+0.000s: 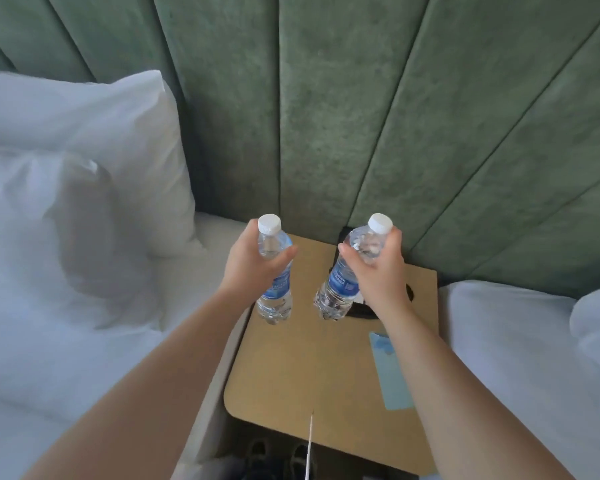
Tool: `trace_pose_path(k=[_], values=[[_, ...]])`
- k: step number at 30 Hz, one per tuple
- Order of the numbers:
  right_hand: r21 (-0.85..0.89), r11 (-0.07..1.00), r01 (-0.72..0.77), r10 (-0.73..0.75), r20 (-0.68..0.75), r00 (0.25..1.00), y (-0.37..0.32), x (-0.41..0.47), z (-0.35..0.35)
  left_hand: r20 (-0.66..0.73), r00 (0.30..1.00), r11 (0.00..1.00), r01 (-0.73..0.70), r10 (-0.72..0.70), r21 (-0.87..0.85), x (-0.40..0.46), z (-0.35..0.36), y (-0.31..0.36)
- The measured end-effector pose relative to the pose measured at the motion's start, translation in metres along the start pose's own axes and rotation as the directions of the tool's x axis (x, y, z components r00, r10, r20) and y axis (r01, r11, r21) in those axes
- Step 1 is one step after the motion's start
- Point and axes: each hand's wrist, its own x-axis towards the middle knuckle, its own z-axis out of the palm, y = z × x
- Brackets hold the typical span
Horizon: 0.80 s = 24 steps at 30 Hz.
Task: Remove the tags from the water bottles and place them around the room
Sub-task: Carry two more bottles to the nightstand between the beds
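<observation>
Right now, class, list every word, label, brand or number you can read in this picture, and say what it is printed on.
Left bottle label: white print on blue, too blurred to read.
Right bottle label: white characters on blue, too small to read.
Blue card on the table: a pale mark near its top, no readable text.
White caps: no print visible.
Nothing else bears any writing.

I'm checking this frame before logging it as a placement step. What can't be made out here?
- Head view: whether the bottle bases touch the nightstand; the angle doesn't settle it.
- Label print on the left bottle and right bottle: too small, partly behind the left hand and right hand.
- Dark object behind the right wrist: mostly hidden.
- Light blue card: partly under the right forearm.
</observation>
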Motion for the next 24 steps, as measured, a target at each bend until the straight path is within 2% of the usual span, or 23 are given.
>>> trace_pose_path(k=[8, 15, 24], values=[[-0.001, 0.997, -0.072, 0.072, 0.119, 0.99, 0.04, 0.079, 0.049, 0.148, 0.988, 0.998, 0.052, -0.046, -0.036, 0.095, 0.04, -0.05], [-0.027, 1.0, 0.0, 0.005, 0.187, 0.982, 0.101, 0.128, 0.099, 0.245, 0.969, 0.993, 0.053, -0.026, -0.102, 0.148, 0.089, -0.111], [-0.108, 0.994, 0.027, 0.005, 0.282, 0.959, 0.152, 0.144, 0.117, 0.438, 0.89, 0.983, -0.053, 0.128, -0.178, 0.172, 0.105, -0.147]])
